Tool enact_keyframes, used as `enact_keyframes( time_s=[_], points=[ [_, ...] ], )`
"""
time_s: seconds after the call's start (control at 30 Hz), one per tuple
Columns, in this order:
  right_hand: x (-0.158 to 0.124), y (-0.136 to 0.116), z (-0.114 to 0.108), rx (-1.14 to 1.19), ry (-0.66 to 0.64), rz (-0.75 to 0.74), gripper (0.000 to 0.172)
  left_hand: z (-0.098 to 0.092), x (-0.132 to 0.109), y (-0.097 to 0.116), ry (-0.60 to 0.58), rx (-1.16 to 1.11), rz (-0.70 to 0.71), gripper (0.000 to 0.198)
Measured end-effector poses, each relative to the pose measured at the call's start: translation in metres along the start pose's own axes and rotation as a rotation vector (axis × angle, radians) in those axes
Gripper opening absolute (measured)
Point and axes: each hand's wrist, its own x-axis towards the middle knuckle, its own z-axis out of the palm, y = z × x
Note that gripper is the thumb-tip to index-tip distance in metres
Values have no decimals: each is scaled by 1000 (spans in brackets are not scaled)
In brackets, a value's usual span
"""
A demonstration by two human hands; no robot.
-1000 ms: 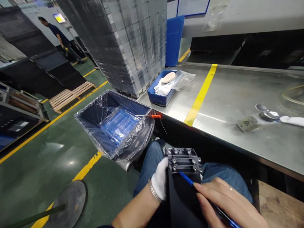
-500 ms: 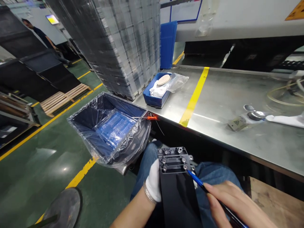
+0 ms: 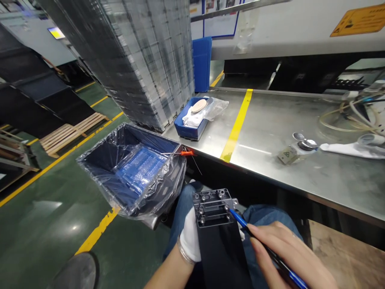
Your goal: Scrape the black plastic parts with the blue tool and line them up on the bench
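Note:
A long black metal part (image 3: 221,251) with an open, compartmented end and several round screw posts lies over my lap. My left hand (image 3: 191,235), in a white glove with a bracelet at the wrist, grips it from beneath and the left side; white glove fingertips show at its right edge. In my bare right hand (image 3: 279,243) is a blue pen-like tool (image 3: 239,218), held like a pen. Its tip is at the right side of the part's open end, close to a post; whether it touches I cannot tell.
Left of my knees stands a dark bin (image 3: 99,160) lined with clear plastic, with an orange-handled screwdriver (image 3: 187,153) across its corner. The steel table (image 3: 261,128) holds a blue box (image 3: 188,131) with gloves, a small container (image 3: 288,155) and hoses (image 3: 339,120). Wrapped stacked trays (image 3: 144,60) rise behind.
The tool's tip has moved from a post near the front of the part's open end to one farther up. My view has shifted slightly. Both hands keep their holds.

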Motion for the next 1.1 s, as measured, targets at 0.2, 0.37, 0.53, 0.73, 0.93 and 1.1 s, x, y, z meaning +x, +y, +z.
enact_keyframes(
  time_s=[0.2, 0.37, 0.53, 0.73, 0.93, 1.1],
  points=[
    [8, 8, -9, -44, -117, -139, 24, -5, -3, 0, -60, 86, 28, 62],
    [4, 16, -12, -131, -78, -101, 24, -9, -8, 2, -169, 77, 60, 58],
    [0, 20, -5, -160, -17, -105, 25, -8, -8, 3, -187, 43, 73, 52],
    [-9, 19, -9, -154, -78, -102, 22, -7, -7, 6, -146, -33, 72, 51],
    [-10, 13, -10, -104, -68, -24, 24, 6, -7, 7, -101, -32, 100, 44],
    [-19, 12, -24, -192, -5, 62, 26, 17, -7, 28, 100, -67, 365, 45]
  ],
)
